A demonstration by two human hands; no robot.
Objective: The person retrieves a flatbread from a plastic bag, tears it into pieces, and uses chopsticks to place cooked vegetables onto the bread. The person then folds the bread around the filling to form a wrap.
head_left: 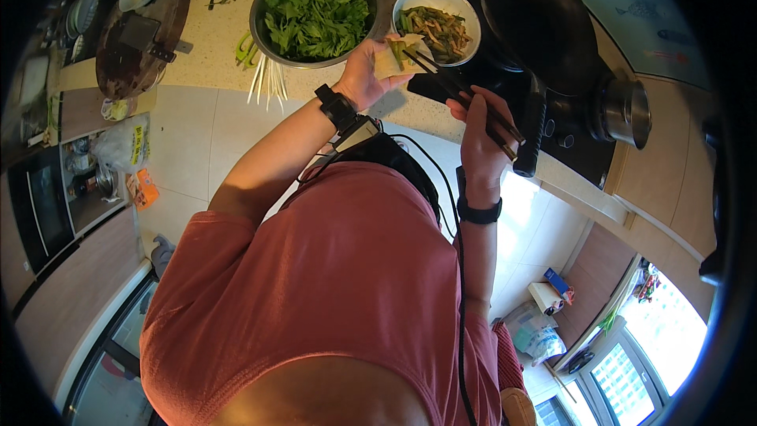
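On my left hand (364, 79) lies a thin pale wrap (388, 65), held by the fingers near the counter's front edge. Some green filling (400, 52) sits on the wrap. My right hand (482, 122) is closed round dark chopsticks (498, 120), whose tips reach the filling. Just beyond the wrap stands a white bowl (474, 19) of cooked food (438, 31) in green and brown strips. Left of it, a metal basin (260, 37) is heaped with leafy greens (315, 12). The underside of the wrap is hidden.
At right, a black wok (540, 12) and a small metal pot (627, 114) stand on the dark stove (579, 158). Pale stalks (268, 83) overhang the counter edge. At far left, a cleaver (140, 34) lies on a round cutting board (118, 71). A cable (461, 308) runs down my right side.
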